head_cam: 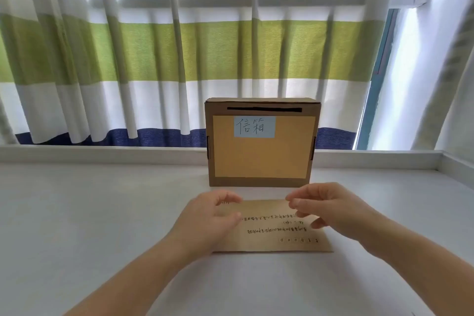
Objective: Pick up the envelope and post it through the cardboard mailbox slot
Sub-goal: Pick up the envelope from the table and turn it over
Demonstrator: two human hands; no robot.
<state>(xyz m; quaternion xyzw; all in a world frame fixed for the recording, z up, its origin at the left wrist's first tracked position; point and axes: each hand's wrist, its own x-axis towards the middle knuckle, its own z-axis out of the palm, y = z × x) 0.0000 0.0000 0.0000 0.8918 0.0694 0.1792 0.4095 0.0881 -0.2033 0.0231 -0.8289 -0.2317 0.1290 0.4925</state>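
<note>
We see the envelope (pixel 272 228) lying flat on the white table (pixel 89 213), in the lower middle of the frame, just in front of the cardboard mailbox (pixel 261 146). Its handwritten address reads upside down from our view, so we judge it was laid with the top edge toward the person. The mailbox stands upright at the back of the table, in the centre of the frame, with its front facing us. The dark slot (pixel 264 110) runs horizontally near the upper edge of this front, above a blue label (pixel 254 126). We think this placement is practical: the long edge of the envelope is already parallel to the slot, so little turning should be needed after lifting.

Both forearms enter from the bottom of the frame and meet over the envelope. The left hand (pixel 207 221) covers the left part of the envelope, palm down, with the fingers curved and spread above the far edge. The right hand (pixel 331 210) is over the right part, with the thumb and the fingers bent toward each other near the far edge, like before a pinch. Neither hand is closed around the paper; both seem loosely open, and we cannot tell whether the fingertips already touch it. The envelope looks flat on the table, so we judge the lifting is not yet done.

Behind the mailbox, a striped curtain (pixel 154 54) fills the upper frame.
</note>
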